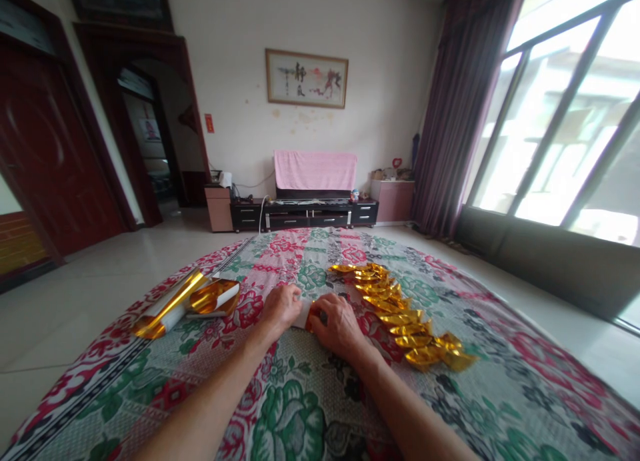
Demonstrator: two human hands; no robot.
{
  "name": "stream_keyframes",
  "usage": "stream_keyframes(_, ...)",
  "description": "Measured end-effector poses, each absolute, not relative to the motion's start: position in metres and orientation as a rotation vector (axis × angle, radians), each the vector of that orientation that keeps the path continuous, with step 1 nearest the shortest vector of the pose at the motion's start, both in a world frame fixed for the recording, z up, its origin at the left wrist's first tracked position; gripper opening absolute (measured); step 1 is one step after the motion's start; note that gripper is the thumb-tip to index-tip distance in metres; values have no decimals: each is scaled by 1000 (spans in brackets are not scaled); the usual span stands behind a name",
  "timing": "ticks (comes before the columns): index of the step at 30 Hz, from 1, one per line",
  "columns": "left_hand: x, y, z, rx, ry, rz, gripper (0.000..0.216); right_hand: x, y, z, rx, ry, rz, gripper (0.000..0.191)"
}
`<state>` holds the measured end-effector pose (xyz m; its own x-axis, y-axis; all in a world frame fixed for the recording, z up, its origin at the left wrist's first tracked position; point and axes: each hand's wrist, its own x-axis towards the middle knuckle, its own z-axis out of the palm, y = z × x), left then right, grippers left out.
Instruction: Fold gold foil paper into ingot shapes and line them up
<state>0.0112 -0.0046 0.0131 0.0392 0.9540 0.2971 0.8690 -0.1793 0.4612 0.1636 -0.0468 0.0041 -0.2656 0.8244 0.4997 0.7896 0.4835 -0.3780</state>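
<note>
Between my two hands is a small sheet of gold foil paper, its white back facing up and a bit of gold showing at the right. My left hand pinches its left side with curled fingers. On the other side, my right hand is closed on the paper's right edge, thumb and fingers bent together. Right of my hands, several folded gold paper ingots lie in an overlapping row. Off to the left rest a long roll of gold foil paper and a looser curled stack of gold sheets.
A flowered cloth covers the round-edged surface under my hands. Beyond it stand a low black TV cabinet and a screen draped with a pink towel. Windows and a purple curtain are at the right, doors at the left.
</note>
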Motion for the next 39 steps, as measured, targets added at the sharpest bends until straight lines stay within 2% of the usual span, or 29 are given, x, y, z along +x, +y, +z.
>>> stream_keyframes(9, 13, -11, 19, 2123, 1914, 790, 12, 164, -49, 6, -1299, -2093, 67, 8)
stream_keyframes(30, 5, -15, 13, 2550, 1425, 895, 20, 164, -48, 6, -1315, -2098, 49, 12)
stream_keyframes(39, 5, -16, 14, 2616, 1373, 849, 21, 164, -49, 9, -1269, -2143, 61, 12)
